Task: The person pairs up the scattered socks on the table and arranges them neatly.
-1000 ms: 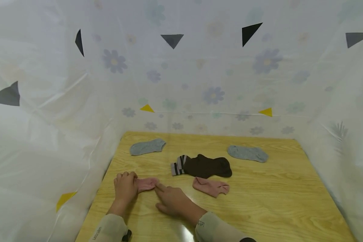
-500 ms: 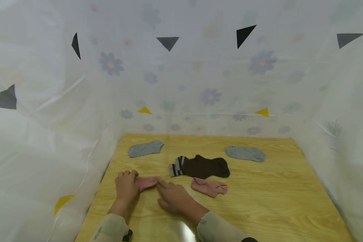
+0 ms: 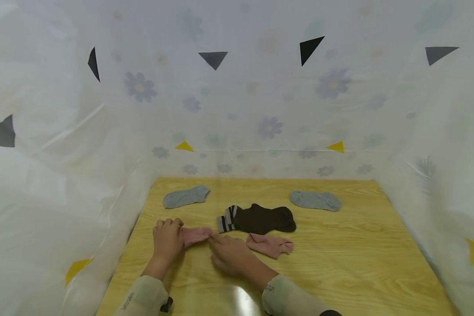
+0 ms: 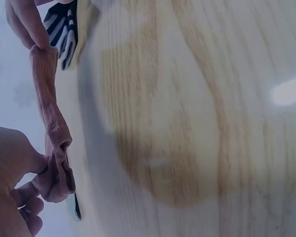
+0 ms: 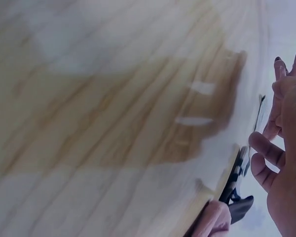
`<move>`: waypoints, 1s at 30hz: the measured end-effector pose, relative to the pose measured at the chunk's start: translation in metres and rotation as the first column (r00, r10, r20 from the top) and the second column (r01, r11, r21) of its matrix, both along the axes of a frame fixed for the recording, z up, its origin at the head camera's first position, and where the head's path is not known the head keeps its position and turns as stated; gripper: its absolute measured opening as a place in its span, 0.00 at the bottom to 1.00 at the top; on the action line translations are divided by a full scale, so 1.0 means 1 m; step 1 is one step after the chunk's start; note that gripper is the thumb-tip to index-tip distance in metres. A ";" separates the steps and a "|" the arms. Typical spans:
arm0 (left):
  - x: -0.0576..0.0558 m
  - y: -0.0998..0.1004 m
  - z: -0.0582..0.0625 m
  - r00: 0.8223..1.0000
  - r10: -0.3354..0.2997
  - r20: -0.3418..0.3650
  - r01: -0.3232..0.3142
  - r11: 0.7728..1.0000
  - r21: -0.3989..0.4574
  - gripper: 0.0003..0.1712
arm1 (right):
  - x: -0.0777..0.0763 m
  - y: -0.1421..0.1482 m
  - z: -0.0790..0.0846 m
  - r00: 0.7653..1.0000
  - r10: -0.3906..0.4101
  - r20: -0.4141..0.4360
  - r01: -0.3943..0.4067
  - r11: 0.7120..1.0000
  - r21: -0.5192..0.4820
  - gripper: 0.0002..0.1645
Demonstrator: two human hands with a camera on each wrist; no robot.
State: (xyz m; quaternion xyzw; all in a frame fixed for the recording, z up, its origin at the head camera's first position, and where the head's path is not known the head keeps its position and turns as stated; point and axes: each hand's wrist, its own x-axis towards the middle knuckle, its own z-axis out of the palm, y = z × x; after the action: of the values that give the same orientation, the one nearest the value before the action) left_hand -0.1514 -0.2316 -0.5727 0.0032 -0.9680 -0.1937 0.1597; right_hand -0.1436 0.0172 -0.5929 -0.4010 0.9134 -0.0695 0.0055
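Observation:
A pink ankle sock stretches between the two hands, just above the table. The left hand grips its left end; in the left wrist view that end of the sock hangs in open folds at the thumb and fingers. Fingers of the right hand pinch the other end. A second pink sock lies flat to the right of the right hand. Behind it are dark brown socks with striped cuffs, overlapping each other. The right wrist view shows the held sock only partly, behind the right hand.
One grey sock lies at the back left of the wooden table, another grey sock at the back right. Pale flower-patterned sheeting with dark and yellow triangles encloses the left, back and right sides.
Both hands have carried the pink sock slightly up and to the right, nearer the striped cuffs. The head view has shifted a little; the other socks lie as before.

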 end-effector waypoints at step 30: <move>-0.009 0.042 0.007 0.980 -0.144 -0.139 0.142 0.990 -0.025 0.03 | 0.002 0.056 0.001 0.983 -0.013 -0.184 -0.009 0.993 -0.118 0.28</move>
State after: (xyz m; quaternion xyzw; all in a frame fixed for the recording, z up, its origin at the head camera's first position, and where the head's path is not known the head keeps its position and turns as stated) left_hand -0.1602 -0.1900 -0.5660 -0.0814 -0.9534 -0.1970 0.2133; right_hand -0.1414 0.0727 -0.5915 -0.4046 0.9046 -0.0861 -0.1031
